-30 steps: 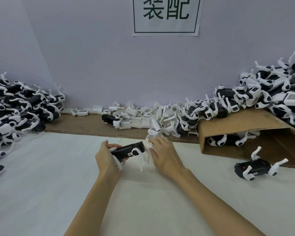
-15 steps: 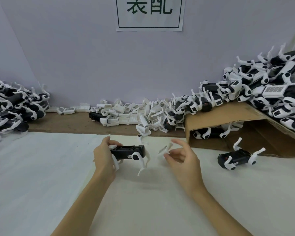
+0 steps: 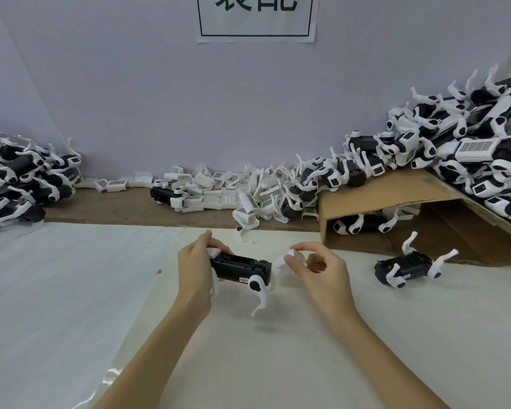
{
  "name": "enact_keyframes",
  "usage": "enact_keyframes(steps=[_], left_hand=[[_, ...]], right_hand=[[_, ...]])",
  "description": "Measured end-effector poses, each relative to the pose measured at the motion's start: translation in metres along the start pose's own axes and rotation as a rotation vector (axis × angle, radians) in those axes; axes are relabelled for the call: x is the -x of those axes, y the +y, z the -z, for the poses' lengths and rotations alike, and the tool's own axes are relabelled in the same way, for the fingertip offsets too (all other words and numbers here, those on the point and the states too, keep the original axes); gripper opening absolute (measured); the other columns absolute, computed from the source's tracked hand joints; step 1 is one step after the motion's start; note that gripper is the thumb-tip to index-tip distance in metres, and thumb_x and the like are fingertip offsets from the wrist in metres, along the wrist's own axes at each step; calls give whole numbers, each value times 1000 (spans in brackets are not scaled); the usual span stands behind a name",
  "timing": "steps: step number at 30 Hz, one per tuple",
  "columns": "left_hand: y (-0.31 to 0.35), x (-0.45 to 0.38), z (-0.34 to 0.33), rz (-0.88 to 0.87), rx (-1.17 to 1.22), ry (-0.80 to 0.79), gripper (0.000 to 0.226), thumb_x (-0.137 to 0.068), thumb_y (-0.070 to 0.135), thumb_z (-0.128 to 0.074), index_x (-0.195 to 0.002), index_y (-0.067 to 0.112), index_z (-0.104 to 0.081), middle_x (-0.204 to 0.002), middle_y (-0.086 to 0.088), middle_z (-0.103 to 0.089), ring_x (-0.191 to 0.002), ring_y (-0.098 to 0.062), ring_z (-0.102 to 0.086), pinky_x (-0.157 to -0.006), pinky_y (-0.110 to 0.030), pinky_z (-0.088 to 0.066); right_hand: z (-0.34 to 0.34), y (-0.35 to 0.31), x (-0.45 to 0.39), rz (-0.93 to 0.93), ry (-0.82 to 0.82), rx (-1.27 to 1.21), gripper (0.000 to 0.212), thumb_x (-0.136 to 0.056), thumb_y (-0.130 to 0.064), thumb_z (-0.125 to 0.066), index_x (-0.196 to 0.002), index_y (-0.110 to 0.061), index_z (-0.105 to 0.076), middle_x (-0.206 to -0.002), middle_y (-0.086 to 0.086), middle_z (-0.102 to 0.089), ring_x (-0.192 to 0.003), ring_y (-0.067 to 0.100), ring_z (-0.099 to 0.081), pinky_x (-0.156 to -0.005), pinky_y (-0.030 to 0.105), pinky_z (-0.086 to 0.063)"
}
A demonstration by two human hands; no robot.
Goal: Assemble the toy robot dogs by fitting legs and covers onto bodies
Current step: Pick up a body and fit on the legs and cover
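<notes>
Fingers (image 3: 300, 250) of the right hand (image 3: 322, 271) pinch a blurred, perhaps white plastic leg (image 3: 282, 258), the left hand (image 3: 194, 268) grips the black toy dog body (image 3: 238, 268) above the open white surface (image 3: 366, 335).

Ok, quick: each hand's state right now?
Left hand: grips the black toy dog body.
Right hand: pinches a small white part, probably a leg.

Two hands (image 3: 194, 270), three toy-dog piles (image 3: 469, 154).

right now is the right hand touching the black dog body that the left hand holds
Apart. The head view shows white table between the right hand and the black body.
</notes>
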State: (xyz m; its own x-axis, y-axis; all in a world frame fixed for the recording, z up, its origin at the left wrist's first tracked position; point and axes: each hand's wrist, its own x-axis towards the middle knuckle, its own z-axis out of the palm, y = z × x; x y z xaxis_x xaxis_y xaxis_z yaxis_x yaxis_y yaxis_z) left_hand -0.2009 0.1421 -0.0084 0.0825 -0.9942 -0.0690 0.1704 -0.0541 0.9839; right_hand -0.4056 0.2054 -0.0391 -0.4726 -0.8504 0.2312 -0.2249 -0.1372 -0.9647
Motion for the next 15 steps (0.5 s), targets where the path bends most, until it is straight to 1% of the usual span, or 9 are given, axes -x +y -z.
enact_keyframes(steps=[2,4,7,9,11,12,13,14,15], left_hand=[[-2,1,-1,-22,-19,-7,60,-109,31,-50,-54,17,-67,-77,-11,-71,-81,-34,-65,-78,-42,-50],[-3,2,-1,-36,-37,-9,60,-110,32,-49,-55,17,-68,-79,-12,-71,-85,-35,-65,-84,-44,-48],[-3,3,-3,-45,-40,-9,60,-110,34,-49,-55,17,-68,-78,-11,-71,-84,-34,-64,-82,-42,-46],[-3,5,-4,-54,-51,-10,61,-111,39,-48,-56,19,-68,-74,-7,-70,-80,-32,-64,-76,-39,-44],[-2,7,-5,-62,-46,-24,63,-111,46,-46,-60,19,-70,-72,-5,-70,-79,-28,-66,-72,-37,-44],[-2,7,-5,-62,-35,-37,63,-111,50,-44,-63,19,-70,-72,-5,-70,-78,-27,-66,-72,-37,-44],[-1,8,-7,-59,-25,-54,63,-111,54,-42,-67,19,-71,-73,-5,-71,-78,-26,-67,-72,-37,-45],[-1,8,-8,-61,-24,-74,64,-110,58,-40,-71,19,-71,-74,-4,-71,-76,-23,-67,-72,-36,-45],[-1,9,-9,-68,-32,-96,65,-109,63,-39,-74,19,-72,-75,-3,-73,-74,-20,-68,-71,-35,-45]], right_hand=[[0,-1,1,7,17,55,16,-84,-30,-86,-93,-36,-75,-82,-6,-58,-73,10,-56,-68,17,-47],[1,-2,3,-18,4,50,14,-88,-32,-83,-95,-36,-71,-93,-3,-67,-79,6,-65,-69,17,-50],[1,-2,4,-82,-33,63,11,-94,-34,-77,-98,-34,-66,-98,0,-74,-85,11,-74,-70,21,-54],[-2,-6,5,-185,-58,-114,15,-96,-30,-75,-104,-23,-65,-99,3,-76,-89,14,-78,-71,19,-52],[-5,-15,7,-269,-120,-417,22,-97,-23,-74,-109,-8,-64,-92,5,-77,-96,22,-79,-85,24,-53],[-7,-19,9,-252,-150,-475,23,-96,-21,-75,-108,-5,-64,-90,6,-77,-100,26,-78,-93,31,-55],[-9,-21,11,-198,-184,-453,22,-96,-19,-76,-106,-4,-64,-93,6,-78,-103,27,-77,-96,37,-56],[-11,-24,14,-120,-227,-385,19,-95,-18,-77,-104,-6,-65,-99,5,-78,-105,25,-76,-96,37,-57],[-12,-26,18,-29,-267,-290,16,-94,-18,-78,-101,-11,-66,-105,1,-78,-106,21,-74,-93,32,-58]])
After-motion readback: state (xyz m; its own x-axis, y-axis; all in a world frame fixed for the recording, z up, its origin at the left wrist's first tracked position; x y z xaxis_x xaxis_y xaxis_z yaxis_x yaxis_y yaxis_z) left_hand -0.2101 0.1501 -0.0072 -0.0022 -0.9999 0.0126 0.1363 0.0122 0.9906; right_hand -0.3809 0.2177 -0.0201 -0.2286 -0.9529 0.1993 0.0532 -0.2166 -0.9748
